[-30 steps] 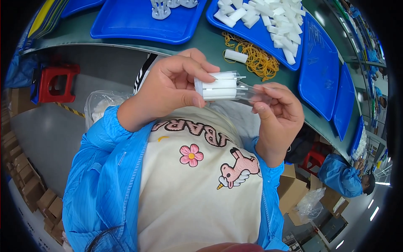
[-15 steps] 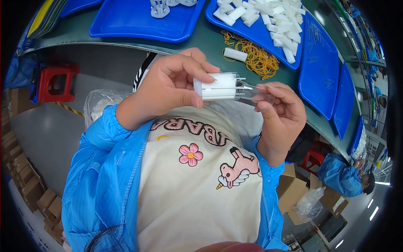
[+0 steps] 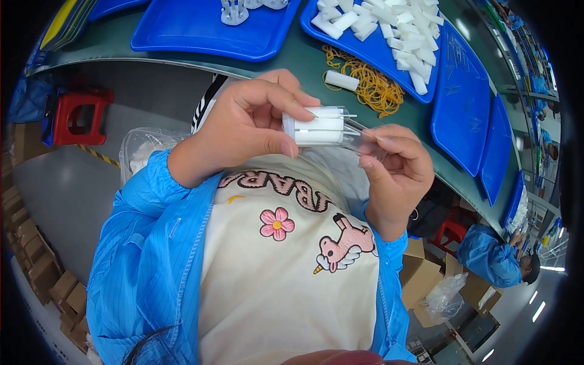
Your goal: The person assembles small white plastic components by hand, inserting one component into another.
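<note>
At my far left, brown cardboard boxes (image 3: pixel 44 271) stand in a row along the grey floor. Next comes a red plastic stool (image 3: pixel 64 115), and then a clear, crumpled plastic bag (image 3: pixel 135 155) just beside my left sleeve. Above these, a blue rectangular plastic tray (image 3: pixel 201 38) lies on the dark green surface (image 3: pixel 296 61), with pale, pronged plastic pieces (image 3: pixel 233 12) at its far side.

My left hand (image 3: pixel 246 125) has its grip clamped on a white, roughly cylindrical assembly (image 3: pixel 320 129) in clear plastic. I hold it in front of my chest near the edge of the surface, thumb below and fingers above, lying on its side with thin prongs pointing right.

Beyond it, a single white block (image 3: pixel 342 80) touches a tangle of yellowish-brown bands (image 3: pixel 380 97). Behind them, a second blue tray (image 3: pixel 424 95) carries a heap of white blocks (image 3: pixel 404 30).

My right hand (image 3: pixel 401 165) has its grip closed on a thin, transparent plastic piece (image 3: pixel 372 148), pinched between thumb and fingers. It reaches the pronged end; I cannot tell how far it goes in.

Farther right, a third blue tray (image 3: pixel 465 121) holds small clear pieces.
</note>
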Tool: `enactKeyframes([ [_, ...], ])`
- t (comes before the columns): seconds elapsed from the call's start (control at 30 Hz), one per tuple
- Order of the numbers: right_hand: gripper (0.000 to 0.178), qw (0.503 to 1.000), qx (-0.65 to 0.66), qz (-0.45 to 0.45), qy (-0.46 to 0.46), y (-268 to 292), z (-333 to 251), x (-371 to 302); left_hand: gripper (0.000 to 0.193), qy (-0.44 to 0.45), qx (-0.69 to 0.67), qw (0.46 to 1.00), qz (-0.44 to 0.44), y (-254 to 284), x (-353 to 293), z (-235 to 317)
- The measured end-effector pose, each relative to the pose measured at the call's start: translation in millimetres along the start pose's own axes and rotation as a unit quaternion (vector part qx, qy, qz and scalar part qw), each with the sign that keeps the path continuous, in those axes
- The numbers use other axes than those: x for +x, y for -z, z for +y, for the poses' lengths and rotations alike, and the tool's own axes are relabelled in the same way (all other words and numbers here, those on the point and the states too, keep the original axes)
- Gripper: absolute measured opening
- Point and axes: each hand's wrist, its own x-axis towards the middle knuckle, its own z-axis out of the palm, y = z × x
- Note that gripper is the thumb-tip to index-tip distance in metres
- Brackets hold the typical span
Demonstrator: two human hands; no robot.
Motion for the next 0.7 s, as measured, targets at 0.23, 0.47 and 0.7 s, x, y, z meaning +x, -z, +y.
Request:
enactKeyframes([
  [0.23, 0.034, 0.997, 0.019, 0.029, 0.076, -10, 26, -8, 0.047, -0.012, 0.083, 0.996, -0.011, -1, 2, 7],
  [0.47, 0.033, 0.994, 0.011, 0.046, 0.101, -12, 34, -9, 0.038, 0.067, 0.191, 0.978, -0.045, 1, 8, 34],
  [0.7, 0.03, 0.998, 0.018, 0.011, 0.052, -9, 31, -3, 0.033, 0.078, 0.242, 0.965, -0.07, 6, 8, 40],
])
